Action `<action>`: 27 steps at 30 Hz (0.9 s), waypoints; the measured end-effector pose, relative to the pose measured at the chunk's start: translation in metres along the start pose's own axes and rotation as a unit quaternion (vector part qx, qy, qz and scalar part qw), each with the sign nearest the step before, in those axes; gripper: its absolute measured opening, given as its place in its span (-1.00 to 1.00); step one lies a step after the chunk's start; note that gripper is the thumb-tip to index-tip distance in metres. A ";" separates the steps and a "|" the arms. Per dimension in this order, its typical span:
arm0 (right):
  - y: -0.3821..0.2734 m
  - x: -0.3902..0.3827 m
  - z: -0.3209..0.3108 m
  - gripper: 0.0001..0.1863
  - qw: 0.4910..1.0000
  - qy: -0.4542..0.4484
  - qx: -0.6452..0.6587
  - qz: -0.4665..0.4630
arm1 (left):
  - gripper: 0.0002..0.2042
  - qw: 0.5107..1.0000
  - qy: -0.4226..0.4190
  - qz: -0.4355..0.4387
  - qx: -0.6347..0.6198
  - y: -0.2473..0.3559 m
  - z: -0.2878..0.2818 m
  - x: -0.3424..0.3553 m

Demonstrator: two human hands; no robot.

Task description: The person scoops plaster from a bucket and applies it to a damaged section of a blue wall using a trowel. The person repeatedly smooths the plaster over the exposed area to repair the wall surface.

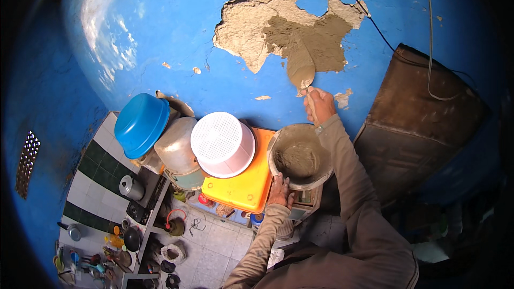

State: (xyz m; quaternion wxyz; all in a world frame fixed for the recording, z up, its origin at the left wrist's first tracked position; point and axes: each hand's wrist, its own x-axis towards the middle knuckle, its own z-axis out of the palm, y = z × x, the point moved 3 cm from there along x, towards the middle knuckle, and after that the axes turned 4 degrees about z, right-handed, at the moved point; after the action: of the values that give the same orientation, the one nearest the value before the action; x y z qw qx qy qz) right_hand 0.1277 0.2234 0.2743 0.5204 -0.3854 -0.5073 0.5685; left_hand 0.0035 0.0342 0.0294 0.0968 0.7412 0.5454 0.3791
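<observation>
My right hand (320,106) is closed around the handle of a trowel (301,67), its blade coated with grey mortar and lying against the wall. Behind the blade, wet mortar (332,37) covers the right part of a bare patch (243,27) where the blue paint has come away. Below my right forearm stands a round bucket (274,147) with wet mortar (300,158) inside. My left hand (280,191) rests at the bucket's near rim, fingers partly bent over it; the thumb side is partly hidden.
Left of the bucket, an upturned white colander (219,139) sits by an orange plastic lid (235,190). Farther left are a metal pot (179,147) and a blue basin (142,123). A brown panel (417,123) leans at the right, with cables (430,32) hanging over it. Kitchenware crowds the lower left.
</observation>
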 end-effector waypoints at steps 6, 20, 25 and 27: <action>0.011 -0.011 0.000 -0.63 0.998 0.006 0.050 -0.034 | -0.37 1.000 0.003 -0.006 0.001 0.002 0.000 0.003; -0.007 0.047 0.020 -0.70 0.877 0.157 -0.388 -0.236 | -0.34 1.000 -0.021 -0.005 -0.002 0.000 -0.001 0.001; 0.001 0.051 0.010 -0.67 0.866 0.238 -0.376 -0.228 | -0.34 1.000 -0.014 -0.001 -0.014 -0.002 0.000 -0.001; 0.002 0.050 -0.004 -0.67 0.864 0.236 -0.381 -0.230 | -0.34 1.000 -0.015 0.000 -0.011 0.001 -0.002 0.002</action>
State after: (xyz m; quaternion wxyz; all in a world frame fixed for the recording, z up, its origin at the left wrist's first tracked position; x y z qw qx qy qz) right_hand 0.1231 0.2728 0.2765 0.5532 -0.5488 -0.6206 0.0878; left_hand 0.0028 0.0351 0.0325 0.1129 0.7457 0.5394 0.3744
